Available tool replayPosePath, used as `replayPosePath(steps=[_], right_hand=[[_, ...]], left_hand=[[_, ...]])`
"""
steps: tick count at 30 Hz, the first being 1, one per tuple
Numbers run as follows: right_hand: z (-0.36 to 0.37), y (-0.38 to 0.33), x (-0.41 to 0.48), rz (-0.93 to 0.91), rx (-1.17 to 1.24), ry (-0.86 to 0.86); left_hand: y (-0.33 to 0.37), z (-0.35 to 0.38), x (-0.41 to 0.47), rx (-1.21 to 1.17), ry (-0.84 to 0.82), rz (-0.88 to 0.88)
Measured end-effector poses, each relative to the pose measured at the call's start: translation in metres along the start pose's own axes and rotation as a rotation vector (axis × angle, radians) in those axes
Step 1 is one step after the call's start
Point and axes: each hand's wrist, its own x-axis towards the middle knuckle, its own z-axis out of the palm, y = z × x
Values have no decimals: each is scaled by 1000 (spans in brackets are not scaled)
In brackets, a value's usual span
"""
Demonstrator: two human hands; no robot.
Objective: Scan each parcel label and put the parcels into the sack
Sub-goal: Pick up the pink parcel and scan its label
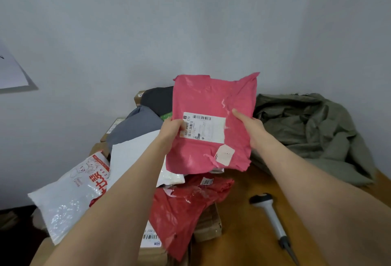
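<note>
pink parcel (211, 100) held upright in the air above the bench (243, 234), flat face toward the camera, pale wall (190, 22) behind. white label (206, 129) with barcodes across the middle of that face, print running sideways; small pale sticker (225, 153) just below it, near the lower edge. left grip (172, 129) grasping the parcel's left edge, thumb lying over the label's left end, fingers hidden behind the plastic. right grip (251, 127) grasping the right edge, thumb pressed on the pink front, fingers tucked out of sight behind.

olive sack (313, 130) slumped in folds on the right of the bench, against the wall, just beside the raised parcel; cannot tell whether touching it. scanner (269, 215) lying on the bare wood under the right forearm, dark head toward the sack, handle pointing to the near edge, untouched.

heap of other parcels on the left: red parcel (182, 208) crumpled on top of a cardboard box (208, 225), directly below the pink one; plain white mailer (131, 155) under the left forearm; white bag with red print (69, 198) hanging over the bench's left edge; grey parcel (135, 126) and black parcel (158, 98) farther back by the wall. sheet of paper (10, 73) on the wall at far left.
</note>
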Motion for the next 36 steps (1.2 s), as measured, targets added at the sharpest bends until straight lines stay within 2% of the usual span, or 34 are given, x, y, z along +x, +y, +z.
replayPosePath(steps=[3,5,6,7,8,11,13,15,16,19,23,30,36], right_hand=[[-1,4,6,83,94,-15],[-2,7,11,109,218,13],[-1,8,12,129,281,31],[-1,8,13,157,338,33],[0,5,12,187,393,26],[-1,-3,10,261,503,-51],[-5,-7,6,294,499,-132],[-15,-11,2,329,457,-229],[-22,-11,3,346,422,-262],[-51,-8,8,343,186,-320],[-92,12,12,248,-447,-439],[-125,86,11,261,-1107,-370],[-136,133,7,331,-1336,-363]], left_hand=[[1,-1,7,129,79,69],[-2,-3,13,543,334,204],[-4,-1,10,689,461,258],[-5,4,6,731,518,291],[-5,11,2,668,484,268],[-7,41,-9,171,121,-61],[-9,62,-15,-42,-87,-175],[-13,84,-17,-214,-145,-189],[-14,95,-18,-279,-107,-183],[-23,118,-19,-298,130,-94],[-34,130,-30,-279,333,61],[-58,126,-38,-89,402,94],[-73,123,-32,27,417,109]])
